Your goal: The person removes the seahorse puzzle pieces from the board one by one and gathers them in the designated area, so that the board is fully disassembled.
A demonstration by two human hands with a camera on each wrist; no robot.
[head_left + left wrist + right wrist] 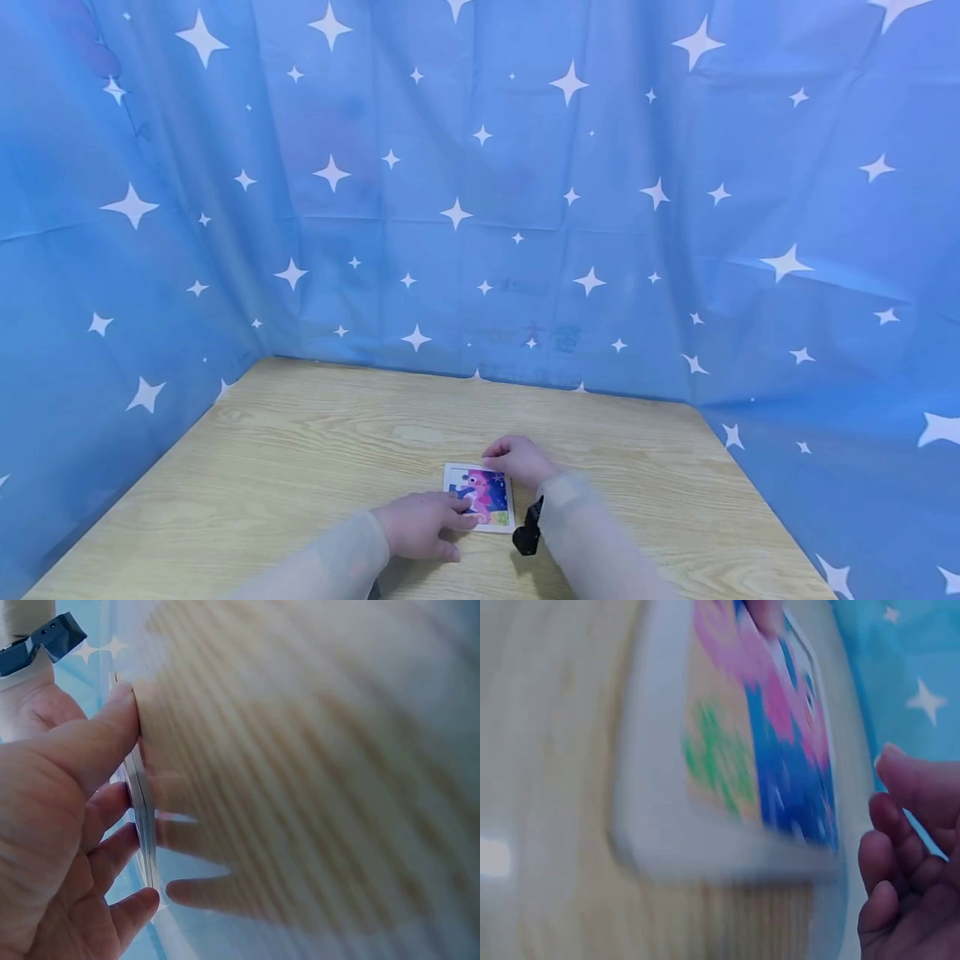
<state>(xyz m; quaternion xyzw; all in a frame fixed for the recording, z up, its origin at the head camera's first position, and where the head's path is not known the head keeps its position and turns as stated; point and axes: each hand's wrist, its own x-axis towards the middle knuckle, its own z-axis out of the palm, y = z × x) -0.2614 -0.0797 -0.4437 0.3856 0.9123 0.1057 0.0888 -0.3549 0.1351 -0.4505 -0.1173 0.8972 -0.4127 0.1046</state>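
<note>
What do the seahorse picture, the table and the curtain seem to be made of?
The seahorse picture: probably printed cardboard, finish unclear; its edge shows thin pale layers.
The table: wood or wood-look laminate, slightly glossy; it shows grain and reflections.
The curtain: thin fabric or plastic sheet, fairly smooth, hanging in creased folds.

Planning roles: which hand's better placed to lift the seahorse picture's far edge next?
Likely the right hand: it's by the far edge of the seahorse picture; the left hand rests on its left side.

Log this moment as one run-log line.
Left hand: touching square, white-bordered pink-seahorse picture | right hand: by its far edge | surface: pale wood-grain tabletop
</note>
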